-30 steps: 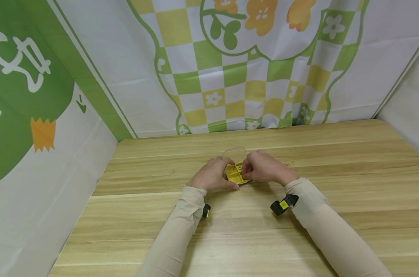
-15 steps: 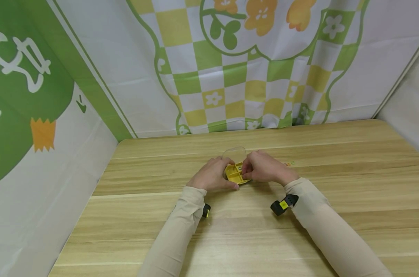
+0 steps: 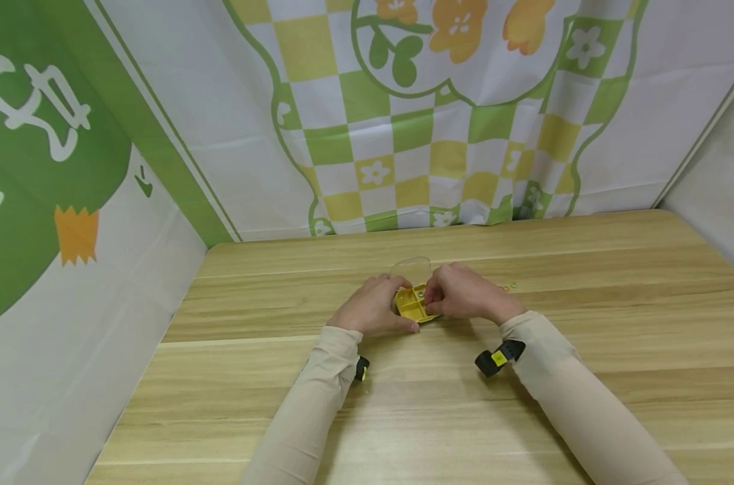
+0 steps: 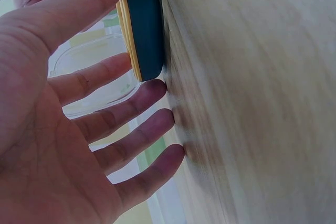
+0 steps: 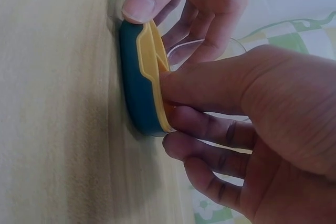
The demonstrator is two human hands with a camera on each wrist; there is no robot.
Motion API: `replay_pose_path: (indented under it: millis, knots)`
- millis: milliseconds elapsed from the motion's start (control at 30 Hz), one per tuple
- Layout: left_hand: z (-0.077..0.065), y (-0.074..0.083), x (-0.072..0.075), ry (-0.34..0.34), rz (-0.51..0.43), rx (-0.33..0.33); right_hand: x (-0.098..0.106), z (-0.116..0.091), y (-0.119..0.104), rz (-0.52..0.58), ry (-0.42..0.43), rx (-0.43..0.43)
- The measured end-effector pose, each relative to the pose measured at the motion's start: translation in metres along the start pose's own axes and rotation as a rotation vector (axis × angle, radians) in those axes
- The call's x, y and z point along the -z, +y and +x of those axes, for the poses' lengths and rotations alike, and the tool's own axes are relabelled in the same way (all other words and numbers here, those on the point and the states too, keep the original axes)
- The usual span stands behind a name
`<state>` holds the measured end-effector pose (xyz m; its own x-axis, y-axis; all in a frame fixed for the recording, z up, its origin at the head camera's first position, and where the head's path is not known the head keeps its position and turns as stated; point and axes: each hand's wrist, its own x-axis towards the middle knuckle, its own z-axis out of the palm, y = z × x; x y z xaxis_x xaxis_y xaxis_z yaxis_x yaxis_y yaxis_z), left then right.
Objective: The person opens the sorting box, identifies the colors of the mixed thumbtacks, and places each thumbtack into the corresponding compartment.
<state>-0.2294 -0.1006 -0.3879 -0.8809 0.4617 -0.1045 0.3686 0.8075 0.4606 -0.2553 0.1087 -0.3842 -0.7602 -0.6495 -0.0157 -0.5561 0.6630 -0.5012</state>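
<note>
A small pill box (image 3: 410, 310) lies open near the middle of the table, its yellow inside split into compartments over a dark teal base (image 4: 147, 30). Its clear lid (image 3: 411, 259) stands raised at the back. My left hand (image 3: 371, 306) grips the box from the left between thumb and index finger; the other fingers spread on the table. From the right, the thumb and fingertips of my right hand (image 3: 464, 293) reach into a right-hand compartment. Whatever lies between those fingertips is hidden. A tiny pale piece (image 3: 420, 294) shows in the back compartment.
Tiny orange and green pieces (image 3: 509, 286) lie on the wooden table (image 3: 403, 417) just right of my right hand. A patterned curtain (image 3: 445, 148) hangs along the table's back edge, and a printed cloth wall (image 3: 148, 269) stands at the left.
</note>
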Motion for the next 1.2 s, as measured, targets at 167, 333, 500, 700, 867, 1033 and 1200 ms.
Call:
replay_pose_path:
  millis: [167,333,500,700,867,1033,1200]
  knots:
    - [0.001,0.0,0.0,0.002,-0.005,-0.001,0.003,-0.001,0.001,0.007,-0.002,0.003]
    - [0.0,0.0,0.0,0.006,-0.01,-0.003,0.004,-0.001,0.001,0.006,-0.001,0.016]
    - [-0.001,0.0,0.0,0.007,-0.006,-0.005,0.005,-0.002,0.002,0.007,0.003,0.024]
    - [0.0,0.0,0.0,0.006,-0.005,-0.007,0.006,-0.003,0.005,0.017,0.02,0.025]
    - [0.0,0.0,0.0,0.003,-0.001,-0.008,0.009,-0.005,0.007,0.025,0.027,0.027]
    - [0.0,0.0,0.0,0.007,0.002,-0.013,0.012,-0.006,0.01,0.013,0.031,0.023]
    - [0.001,0.0,0.0,0.009,-0.005,-0.008,0.015,-0.007,0.012,0.004,0.039,0.025]
